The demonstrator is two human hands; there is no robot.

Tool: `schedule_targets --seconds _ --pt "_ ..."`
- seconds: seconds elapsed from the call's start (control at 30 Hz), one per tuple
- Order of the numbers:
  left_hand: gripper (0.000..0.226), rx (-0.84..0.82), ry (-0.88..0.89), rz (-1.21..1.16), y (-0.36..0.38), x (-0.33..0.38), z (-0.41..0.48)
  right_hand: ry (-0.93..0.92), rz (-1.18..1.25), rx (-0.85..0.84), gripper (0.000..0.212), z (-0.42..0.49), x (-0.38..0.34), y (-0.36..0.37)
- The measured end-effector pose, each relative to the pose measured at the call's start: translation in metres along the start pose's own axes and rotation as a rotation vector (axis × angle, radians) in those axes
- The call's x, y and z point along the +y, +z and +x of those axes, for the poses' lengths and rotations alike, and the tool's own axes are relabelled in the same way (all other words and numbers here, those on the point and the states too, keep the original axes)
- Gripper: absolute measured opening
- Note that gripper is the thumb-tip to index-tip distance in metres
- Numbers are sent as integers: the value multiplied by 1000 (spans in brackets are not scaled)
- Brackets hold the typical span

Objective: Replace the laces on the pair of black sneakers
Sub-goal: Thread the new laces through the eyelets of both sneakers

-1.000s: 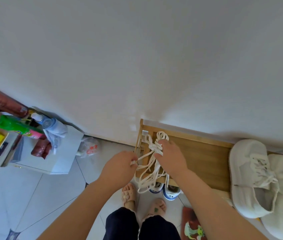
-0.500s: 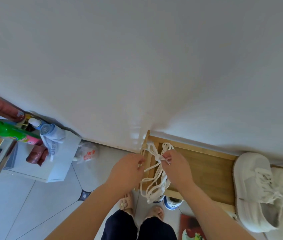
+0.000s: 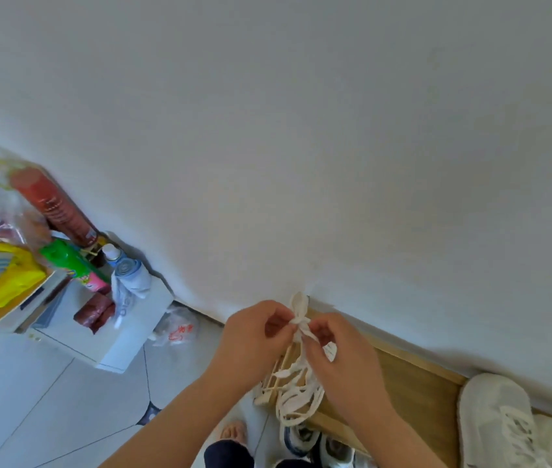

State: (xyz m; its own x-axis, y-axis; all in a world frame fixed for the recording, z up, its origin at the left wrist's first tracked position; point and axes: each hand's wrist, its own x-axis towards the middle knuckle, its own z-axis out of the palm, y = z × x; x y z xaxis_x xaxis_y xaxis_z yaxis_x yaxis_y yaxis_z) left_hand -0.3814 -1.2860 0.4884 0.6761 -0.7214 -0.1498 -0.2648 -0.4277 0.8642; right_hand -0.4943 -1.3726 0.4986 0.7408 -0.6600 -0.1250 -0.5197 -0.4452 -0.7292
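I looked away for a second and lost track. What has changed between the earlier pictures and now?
The right hand, which lay on the laces on the shelf, has lifted them off it. It and the left hand now pinch the bundle at its knot, with the loops hanging below. The white sneakers stayed on the shelf.

Off-white laces point(image 3: 299, 304) of flat woven cloth, matt and soft. Shelf point(image 3: 413, 393) of pale wood, smooth, with a dull satin finish. White sneakers point(image 3: 494, 407) in knitted cloth, matt and slightly fuzzy. Painted wall point(image 3: 301, 130), matt and even. Pale floor tiles point(image 3: 31, 400), smooth and faintly glossy. Crinkled clear plastic bag point(image 3: 178, 327). Glossy green plastic bottle point(image 3: 65, 260), shiny yellow plastic wrapper point(image 3: 4, 285), smooth white box point(image 3: 115, 342).
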Motion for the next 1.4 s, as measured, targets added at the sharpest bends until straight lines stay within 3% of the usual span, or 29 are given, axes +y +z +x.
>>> schedule_targets --seconds 0.1,0.27,0.37,0.47,0.6,0.7,0.8,1.03,1.3,1.4 --pt "21 108 -120 -120 -8 1 -19 -117 26 -82 6 -3 -6 -3" --pt "13 258 -380 -666 -18 8 -72 -218 328 -350 15 -16 -27 -3" --pt "17 382 -418 -858 -26 8 -110 -203 502 -544 5 -30 -38 11" --pt "17 519 -438 -935 -38 2 -152 -243 528 -702 8 -49 -50 32" --pt "9 756 -472 -794 -55 -16 -207 -421 393 -840 14 -81 -78 65" --pt "5 929 -485 -699 -69 -29 -247 -448 386 -912 10 -105 -105 92" --pt "17 1065 -473 -632 -85 -42 -283 -459 386 -922 7 -130 -135 126" --pt "18 1210 -464 -346 -159 -102 -380 -542 317 -1113 15 -203 -214 224" --pt "33 1289 -513 -84 -226 -168 -477 -1082 -77 -988 25 -283 -295 320" --pt "32 1359 -500 -61 -246 -183 -497 -980 -87 -1029 17 -298 -318 349"
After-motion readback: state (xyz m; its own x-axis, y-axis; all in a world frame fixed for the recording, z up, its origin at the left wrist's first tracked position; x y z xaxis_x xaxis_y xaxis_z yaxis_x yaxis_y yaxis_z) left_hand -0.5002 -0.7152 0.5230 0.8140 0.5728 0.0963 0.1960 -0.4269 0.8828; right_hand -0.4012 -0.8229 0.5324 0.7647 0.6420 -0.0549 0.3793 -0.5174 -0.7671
